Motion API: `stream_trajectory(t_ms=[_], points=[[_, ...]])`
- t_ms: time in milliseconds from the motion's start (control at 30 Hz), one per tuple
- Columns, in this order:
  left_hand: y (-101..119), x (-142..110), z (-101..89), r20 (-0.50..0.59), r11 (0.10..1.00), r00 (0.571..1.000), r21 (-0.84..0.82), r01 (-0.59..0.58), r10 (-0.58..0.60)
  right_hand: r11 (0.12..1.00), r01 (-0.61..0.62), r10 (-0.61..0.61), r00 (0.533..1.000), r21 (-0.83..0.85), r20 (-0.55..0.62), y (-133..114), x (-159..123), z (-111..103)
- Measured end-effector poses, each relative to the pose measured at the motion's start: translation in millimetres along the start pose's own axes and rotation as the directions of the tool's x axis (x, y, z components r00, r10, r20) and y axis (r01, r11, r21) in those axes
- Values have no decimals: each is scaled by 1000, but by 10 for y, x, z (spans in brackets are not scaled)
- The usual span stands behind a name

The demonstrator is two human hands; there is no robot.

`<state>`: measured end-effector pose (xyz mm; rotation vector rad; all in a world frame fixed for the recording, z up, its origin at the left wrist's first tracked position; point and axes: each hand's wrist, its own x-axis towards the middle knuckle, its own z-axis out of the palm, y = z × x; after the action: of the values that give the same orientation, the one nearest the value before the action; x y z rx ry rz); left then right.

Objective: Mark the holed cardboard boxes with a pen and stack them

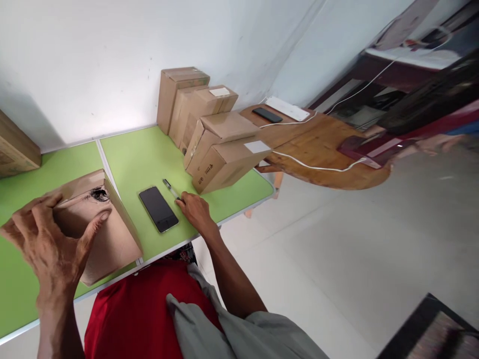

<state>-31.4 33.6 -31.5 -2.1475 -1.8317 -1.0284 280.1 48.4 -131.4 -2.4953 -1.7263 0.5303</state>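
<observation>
My left hand (56, 239) is spread over a brown cardboard box (112, 239) at the near left of the green table, its thumb and fingers apart. Whether the palm touches the box is hidden. A ragged black patch (100, 194), a hole or scribble, marks the box's top beyond my thumb. On the table to the right, my right hand (195, 212) pinches one end of a pen (171, 189), which points away from me. Between the box and that hand a smartphone (158, 209) lies with its dark screen up.
Several cardboard boxes (220, 169) stand in a row at the table's back right; another box (17, 147) is at the far left. Beyond them, a wooden table (329, 154) holds a black phone (267, 115) and a white cable (318, 168). A person's hand (434, 144) shows at right.
</observation>
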Motion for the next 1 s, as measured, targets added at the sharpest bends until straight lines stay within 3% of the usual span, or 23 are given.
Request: stream_trajectory(t_ms=[233, 367, 567, 767, 1000], points=[[-107, 14, 16, 47, 999, 999, -27, 24, -23, 999, -8, 10, 998, 31, -65, -39, -50, 1], [-161, 0, 60, -11, 999, 1000, -34, -10, 9, 998, 15, -9, 995, 63, -104, -62, -141, -8], [-138, -9, 75, -21, 1000, 1000, -16, -15, 15, 980, 127, -126, 992, 151, -18, -303, -421, 112], [-15, -21, -1, 3, 999, 1000, -32, 7, -7, 965, -40, 39, 999, 261, 11, -544, -350, 247], [-90, -59, 5, -25, 1000, 1000, 7, 12, -12, 859, -39, 7, 998, 511, 64, -371, -253, 353]])
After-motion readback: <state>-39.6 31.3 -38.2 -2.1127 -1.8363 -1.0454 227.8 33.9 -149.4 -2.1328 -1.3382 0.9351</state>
